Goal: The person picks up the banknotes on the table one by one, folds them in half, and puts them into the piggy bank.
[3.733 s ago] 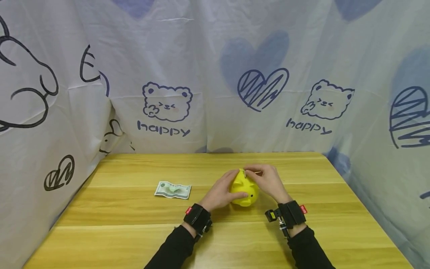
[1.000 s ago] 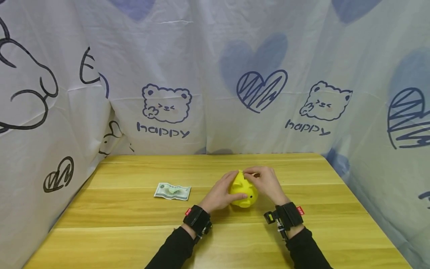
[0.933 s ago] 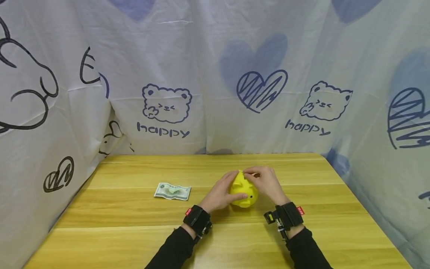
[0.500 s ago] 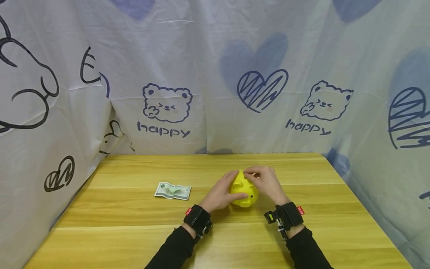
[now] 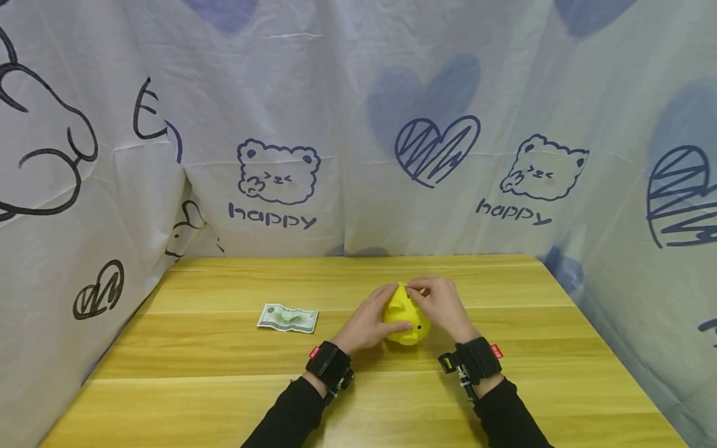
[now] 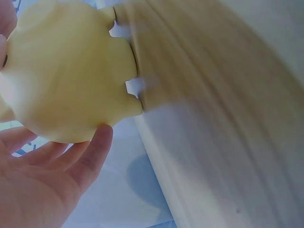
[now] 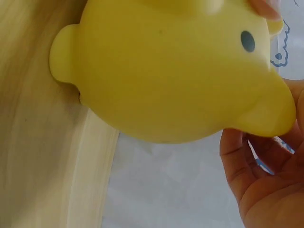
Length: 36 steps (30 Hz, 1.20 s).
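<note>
A yellow piggy bank (image 5: 411, 317) with a black eye stands on the wooden table. My left hand (image 5: 364, 320) grips its left side, thumb across the front. In the left wrist view, fingers of that hand (image 6: 52, 175) curl against the piggy bank's (image 6: 71, 71) body. Thumb and bent forefinger of my right hand (image 5: 445, 305) meet at a dark slot on the top; whatever lies between these fingertips is hidden. The right wrist view has the right hand (image 7: 270, 175) behind the ear of the piggy bank (image 7: 166, 76).
Left of the piggy bank, a creased banknote (image 5: 305, 320) lies flat with a small pale green lump (image 5: 289, 316) on it. The wooden table (image 5: 224, 354) ends at a printed cloth (image 5: 358, 186) hung behind it and at both sides.
A thin pale edge that stuck out by my right fingertips 3.7 seconds ago no longer shows. Lately the right wrist has shifted slightly left; left hand and piggy bank keep their place.
</note>
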Tool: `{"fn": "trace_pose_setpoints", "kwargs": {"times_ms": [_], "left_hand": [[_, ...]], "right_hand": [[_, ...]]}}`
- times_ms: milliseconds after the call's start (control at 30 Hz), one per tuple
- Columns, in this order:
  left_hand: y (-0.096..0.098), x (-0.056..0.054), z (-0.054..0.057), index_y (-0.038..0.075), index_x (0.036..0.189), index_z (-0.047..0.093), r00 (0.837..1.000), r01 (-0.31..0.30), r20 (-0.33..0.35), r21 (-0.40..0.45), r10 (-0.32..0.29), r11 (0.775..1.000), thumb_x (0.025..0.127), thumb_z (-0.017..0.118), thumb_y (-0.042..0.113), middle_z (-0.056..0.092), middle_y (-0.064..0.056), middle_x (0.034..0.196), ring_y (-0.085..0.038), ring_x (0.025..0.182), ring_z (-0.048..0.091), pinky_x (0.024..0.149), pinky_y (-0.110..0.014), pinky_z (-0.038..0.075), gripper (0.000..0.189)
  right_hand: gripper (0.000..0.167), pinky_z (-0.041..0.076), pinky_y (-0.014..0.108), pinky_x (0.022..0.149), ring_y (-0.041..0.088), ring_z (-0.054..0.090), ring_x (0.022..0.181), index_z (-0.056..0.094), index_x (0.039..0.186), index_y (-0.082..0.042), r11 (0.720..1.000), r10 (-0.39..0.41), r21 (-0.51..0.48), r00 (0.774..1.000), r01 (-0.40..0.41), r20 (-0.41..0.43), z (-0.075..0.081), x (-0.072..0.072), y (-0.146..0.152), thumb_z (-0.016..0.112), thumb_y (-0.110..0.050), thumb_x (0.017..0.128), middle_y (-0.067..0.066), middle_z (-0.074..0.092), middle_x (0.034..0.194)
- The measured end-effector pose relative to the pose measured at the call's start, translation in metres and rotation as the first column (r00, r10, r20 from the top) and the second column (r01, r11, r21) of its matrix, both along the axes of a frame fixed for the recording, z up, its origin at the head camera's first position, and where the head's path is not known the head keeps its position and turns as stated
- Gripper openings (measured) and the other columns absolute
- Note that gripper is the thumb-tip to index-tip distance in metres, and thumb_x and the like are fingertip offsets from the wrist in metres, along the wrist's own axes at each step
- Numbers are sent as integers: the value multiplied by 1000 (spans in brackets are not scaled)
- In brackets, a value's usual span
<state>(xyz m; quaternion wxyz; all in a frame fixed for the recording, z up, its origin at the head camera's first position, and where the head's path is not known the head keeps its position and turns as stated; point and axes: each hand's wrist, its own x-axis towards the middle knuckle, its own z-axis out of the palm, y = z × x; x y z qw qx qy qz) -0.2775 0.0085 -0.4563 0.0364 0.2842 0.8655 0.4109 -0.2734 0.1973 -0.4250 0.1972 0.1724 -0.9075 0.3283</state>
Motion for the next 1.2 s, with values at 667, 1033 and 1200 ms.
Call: {"fn": "trace_pose_setpoints", "kwargs": {"times_ms": [667, 1033, 1200], "left_hand": [[-1, 1, -1, 19, 155, 29, 1000, -1, -6, -10, 1, 1000, 87, 66, 56, 33, -4, 158, -23, 131, 46, 101, -41, 46, 86], [-8, 2, 1, 15, 154, 31, 998, 4, -67, -12, -4, 1000, 88, 64, 57, 36, -5, 156, -25, 136, 44, 108, -45, 42, 85], [-12, 3, 3, 19, 151, 36, 994, 0, -108, -24, -2, 1000, 88, 62, 60, 38, -3, 155, -26, 139, 41, 111, -49, 39, 79]], "right_hand": [[12, 57, 35, 72, 20, 67, 82, 75, 98, -7, 999, -29, -25, 996, 31, 81, 3, 5, -3, 68, -14, 91, 8, 74, 96], [16, 58, 35, 74, 23, 68, 88, 74, 103, -6, 999, -19, -37, 997, 22, 77, 6, 7, -5, 68, -16, 93, 9, 74, 100], [17, 58, 38, 78, 23, 69, 90, 75, 104, -7, 1000, -17, -17, 999, 18, 39, 7, 10, -7, 68, -17, 93, 9, 74, 101]]}}
